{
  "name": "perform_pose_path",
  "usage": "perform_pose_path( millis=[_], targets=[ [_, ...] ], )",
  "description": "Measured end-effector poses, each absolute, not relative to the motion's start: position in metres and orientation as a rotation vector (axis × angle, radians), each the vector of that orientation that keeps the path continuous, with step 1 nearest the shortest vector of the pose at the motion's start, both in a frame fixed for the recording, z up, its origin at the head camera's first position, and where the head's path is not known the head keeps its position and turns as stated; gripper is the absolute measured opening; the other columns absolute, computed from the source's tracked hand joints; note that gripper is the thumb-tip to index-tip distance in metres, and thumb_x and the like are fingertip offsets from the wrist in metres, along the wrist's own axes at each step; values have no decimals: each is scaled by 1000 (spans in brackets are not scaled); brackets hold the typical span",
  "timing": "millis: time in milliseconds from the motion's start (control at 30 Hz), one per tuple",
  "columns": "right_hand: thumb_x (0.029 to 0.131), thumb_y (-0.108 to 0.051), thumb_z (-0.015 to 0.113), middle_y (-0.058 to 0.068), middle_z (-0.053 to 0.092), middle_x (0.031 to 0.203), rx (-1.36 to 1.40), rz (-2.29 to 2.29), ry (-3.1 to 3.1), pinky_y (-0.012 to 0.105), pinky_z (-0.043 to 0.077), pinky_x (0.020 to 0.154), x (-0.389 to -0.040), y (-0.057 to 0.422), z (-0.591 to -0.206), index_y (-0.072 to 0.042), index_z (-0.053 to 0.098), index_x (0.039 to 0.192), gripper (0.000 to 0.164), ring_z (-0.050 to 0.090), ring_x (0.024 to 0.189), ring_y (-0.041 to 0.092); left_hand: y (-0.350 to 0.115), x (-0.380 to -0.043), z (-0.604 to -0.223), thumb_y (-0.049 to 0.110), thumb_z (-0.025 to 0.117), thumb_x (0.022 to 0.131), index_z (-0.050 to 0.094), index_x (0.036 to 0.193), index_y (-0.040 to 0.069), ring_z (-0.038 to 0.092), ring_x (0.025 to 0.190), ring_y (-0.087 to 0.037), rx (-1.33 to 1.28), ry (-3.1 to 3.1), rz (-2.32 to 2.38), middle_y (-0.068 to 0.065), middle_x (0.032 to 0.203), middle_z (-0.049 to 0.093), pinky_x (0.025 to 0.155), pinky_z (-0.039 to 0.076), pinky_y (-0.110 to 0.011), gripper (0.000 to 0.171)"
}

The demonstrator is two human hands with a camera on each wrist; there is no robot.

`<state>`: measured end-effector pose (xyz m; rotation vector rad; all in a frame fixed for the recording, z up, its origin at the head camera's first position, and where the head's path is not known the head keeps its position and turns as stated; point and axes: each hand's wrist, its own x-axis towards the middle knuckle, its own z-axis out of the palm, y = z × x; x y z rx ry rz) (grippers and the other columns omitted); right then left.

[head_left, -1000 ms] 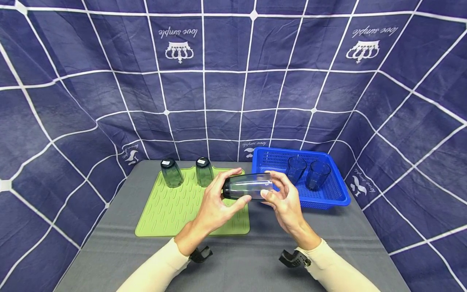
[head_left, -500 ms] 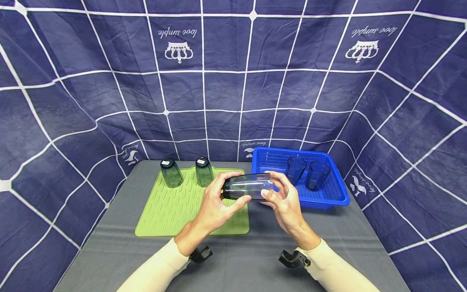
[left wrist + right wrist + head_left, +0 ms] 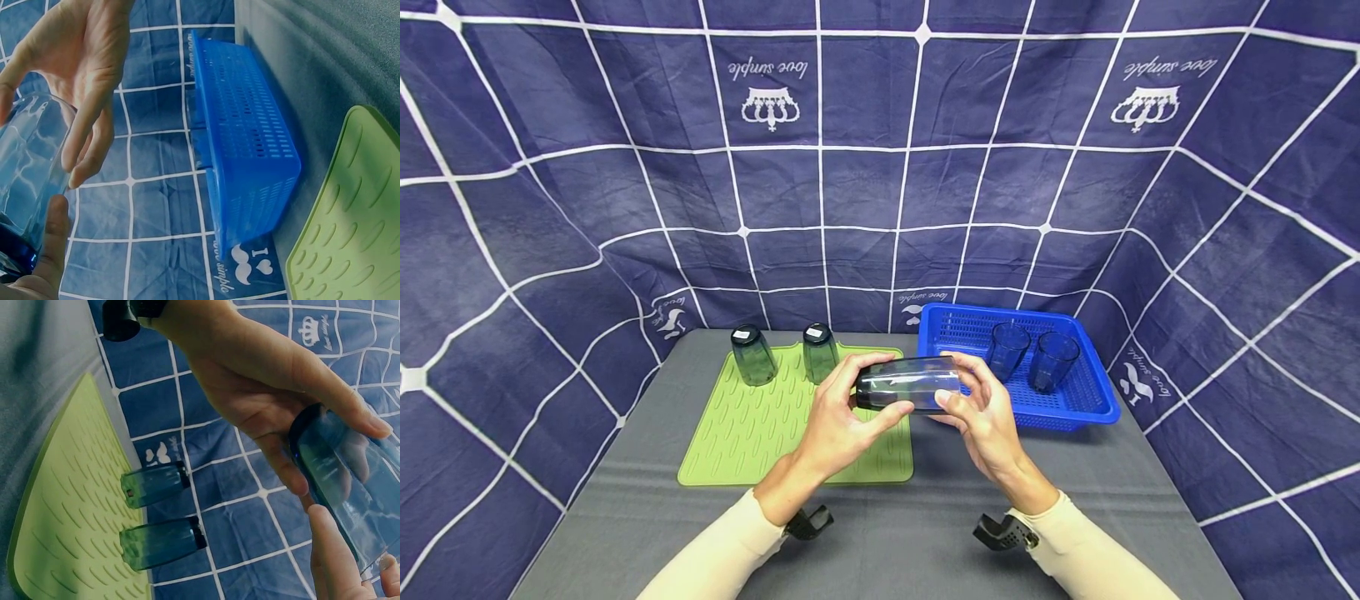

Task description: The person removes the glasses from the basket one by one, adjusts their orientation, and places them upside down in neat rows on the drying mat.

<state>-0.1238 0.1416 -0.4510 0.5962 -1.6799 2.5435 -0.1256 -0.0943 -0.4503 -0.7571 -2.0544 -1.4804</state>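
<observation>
A tinted drinking glass [image 3: 910,385] lies sideways in the air between both hands, above the table. My left hand [image 3: 842,410] grips its dark, thick base end, thumb below and fingers above. At the rim end my right hand [image 3: 983,410] holds the glass, thumb on the near side and fingers behind. In the left wrist view the clear rim of the glass [image 3: 31,162] faces the right hand [image 3: 81,69]. The right wrist view shows the left hand [image 3: 250,381] around the base of the glass [image 3: 356,481].
Two upturned glasses, a left one [image 3: 754,357] and a right one [image 3: 820,354], stand at the back of a green drying mat [image 3: 737,442]. To the right, a blue plastic basket [image 3: 1086,408] holds two upright glasses, one [image 3: 1007,350] beside the other [image 3: 1052,360]. Patterned cloth [image 3: 865,192] hangs behind.
Both hands keep hold of the glass in nearly the same place. The left hand and the glass have shifted very slightly to the left.
</observation>
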Motion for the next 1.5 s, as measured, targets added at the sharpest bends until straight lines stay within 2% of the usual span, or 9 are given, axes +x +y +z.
perform_pose_path(
  millis=[167, 333, 633, 933, 1133, 1367, 1500],
  targets=[
    [102, 8, 65, 2, 75, 142, 662, 2541, -1716, 42, 74, 93, -125, 143, -450, -8, 55, 155, 56, 83, 112, 14, -97, -125, -448, 17, 103, 91, 74, 148, 19, 77, 112, -16, -778, -2033, -1500, -6, 143, 78, 79, 71, -28, 65],
    [104, 7, 66, 3, 72, 145, 725, 2525, -1764, 44, 73, 96, -127, 145, -450, -5, 52, 160, 59, 83, 118, 16, -101, -125, -447, 15, 104, 90, 74, 148, 16, 77, 112, -16, -795, -2015, -1502, -6, 144, 78, 81, 70, -26, 66],
    [107, 5, 67, 4, 69, 152, 778, 2479, -1830, 36, 72, 101, -128, 148, -450, -2, 51, 166, 62, 79, 127, 15, -107, -126, -445, 12, 105, 86, 73, 147, 11, 78, 109, -18, -792, -1985, -1456, -10, 141, 79, 82, 67, -21, 68],
    [104, 5, 68, -3, 72, 146, 742, 2320, -1926, 27, 67, 102, -129, 148, -452, 12, 46, 166, 66, 78, 125, 9, -114, -126, -443, 13, 105, 86, 71, 148, 12, 77, 109, -16, -738, -2010, -1421, -9, 139, 79, 81, 66, -19, 70],
    [104, 5, 68, 1, 72, 151, 742, 2288, -1917, 30, 67, 108, -131, 151, -451, 14, 48, 164, 64, 79, 130, 12, -117, -128, -439, 14, 106, 85, 71, 148, 12, 75, 109, -15, -722, -2007, -1391, -8, 144, 78, 80, 63, -16, 72],
    [105, 6, 70, 3, 74, 151, 755, 2238, -1926, 29, 67, 110, -135, 157, -453, 7, 55, 162, 59, 79, 132, 16, -120, -130, -438, 12, 107, 85, 70, 148, 10, 77, 112, -15, -726, -1990, -1389, -9, 146, 78, 87, 65, -18, 73],
    [106, 7, 70, 13, 75, 151, 766, 2219, -1929, 33, 68, 110, -139, 161, -454, 11, 53, 161, 58, 79, 131, 17, -121, -131, -438, 13, 107, 85, 70, 148, 10, 77, 114, -17, -720, -1996, -1390, -10, 147, 78, 90, 64, -16, 73]
  ],
)
